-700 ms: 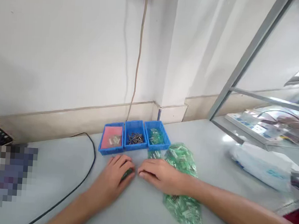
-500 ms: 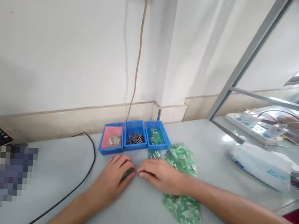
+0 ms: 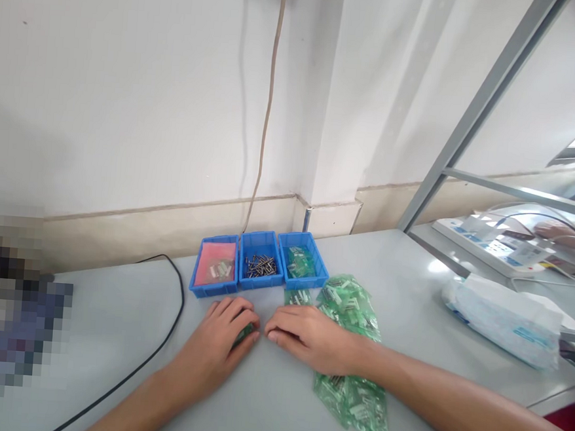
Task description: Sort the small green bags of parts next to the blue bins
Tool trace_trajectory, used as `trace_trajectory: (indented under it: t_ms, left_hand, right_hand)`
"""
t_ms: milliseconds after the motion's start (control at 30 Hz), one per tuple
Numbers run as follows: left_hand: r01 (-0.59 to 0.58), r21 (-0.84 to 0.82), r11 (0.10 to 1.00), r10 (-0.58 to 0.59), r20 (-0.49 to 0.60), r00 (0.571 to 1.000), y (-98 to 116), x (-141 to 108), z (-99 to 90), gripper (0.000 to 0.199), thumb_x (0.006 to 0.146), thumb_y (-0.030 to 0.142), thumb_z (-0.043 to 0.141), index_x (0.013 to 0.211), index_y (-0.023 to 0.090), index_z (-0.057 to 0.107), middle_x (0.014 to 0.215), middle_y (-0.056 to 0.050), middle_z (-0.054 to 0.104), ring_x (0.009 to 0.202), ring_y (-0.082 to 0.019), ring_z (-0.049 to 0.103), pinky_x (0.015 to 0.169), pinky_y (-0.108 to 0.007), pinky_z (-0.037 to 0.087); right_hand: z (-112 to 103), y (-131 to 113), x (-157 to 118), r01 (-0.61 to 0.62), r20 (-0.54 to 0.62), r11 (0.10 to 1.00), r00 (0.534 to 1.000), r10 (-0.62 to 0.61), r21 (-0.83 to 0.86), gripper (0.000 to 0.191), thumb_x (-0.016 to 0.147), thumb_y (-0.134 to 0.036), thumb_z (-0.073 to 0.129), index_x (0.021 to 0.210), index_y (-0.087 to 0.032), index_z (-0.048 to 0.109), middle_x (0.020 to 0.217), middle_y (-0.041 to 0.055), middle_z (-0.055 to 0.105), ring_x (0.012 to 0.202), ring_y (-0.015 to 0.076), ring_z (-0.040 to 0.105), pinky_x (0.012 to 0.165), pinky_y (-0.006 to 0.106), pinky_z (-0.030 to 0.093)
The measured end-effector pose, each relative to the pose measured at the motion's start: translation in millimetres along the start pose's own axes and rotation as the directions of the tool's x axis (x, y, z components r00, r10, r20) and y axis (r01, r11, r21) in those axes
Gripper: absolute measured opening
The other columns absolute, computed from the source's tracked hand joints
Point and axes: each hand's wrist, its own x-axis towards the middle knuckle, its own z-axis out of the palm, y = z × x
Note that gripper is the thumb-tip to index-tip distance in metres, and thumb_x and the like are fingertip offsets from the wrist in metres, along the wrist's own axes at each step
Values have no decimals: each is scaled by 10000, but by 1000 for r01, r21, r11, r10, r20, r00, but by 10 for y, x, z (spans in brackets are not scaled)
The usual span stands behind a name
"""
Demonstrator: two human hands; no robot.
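My left hand (image 3: 227, 333) rests on the grey table with its fingers curled over a small green packet (image 3: 244, 333), partly hidden between thumb and fingers. Close beside it, my right hand (image 3: 303, 335) lies with fingers bent together; anything under them is hidden. Beyond the hands stand three blue bins: the left bin (image 3: 213, 292) has a pink sheet and a clear bag, the middle bin (image 3: 260, 282) has loose screws, the right bin (image 3: 306, 283) has green packets. A green packet (image 3: 297, 297) lies before the right bin. Green bags of parts (image 3: 353, 305) extend beneath my right forearm.
A black cable (image 3: 181, 300) curves across the table's left side. At the right are a metal frame (image 3: 438, 170), a white plastic pack (image 3: 507, 319) and a power strip (image 3: 491, 253). Part of another person's hand (image 3: 557, 231) shows at the far right. A beige cable (image 3: 269, 96) hangs down the wall.
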Motion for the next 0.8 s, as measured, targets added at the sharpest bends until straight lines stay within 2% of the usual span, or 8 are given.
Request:
trace_trajectory:
  t_ms: [800]
  left_hand:
    - [-1,5,1000,1,-4,1000,-7,2,3,111,1110,225,508,1137,236,616,1178,-66,634,1078,-265,582,934,-417,484]
  right_hand:
    - [-11,-16,4,0,2,1000,1000,0,0,248,1144,-279,475,1156,-192,706,1040,61,717,962,196,669,887,300,524]
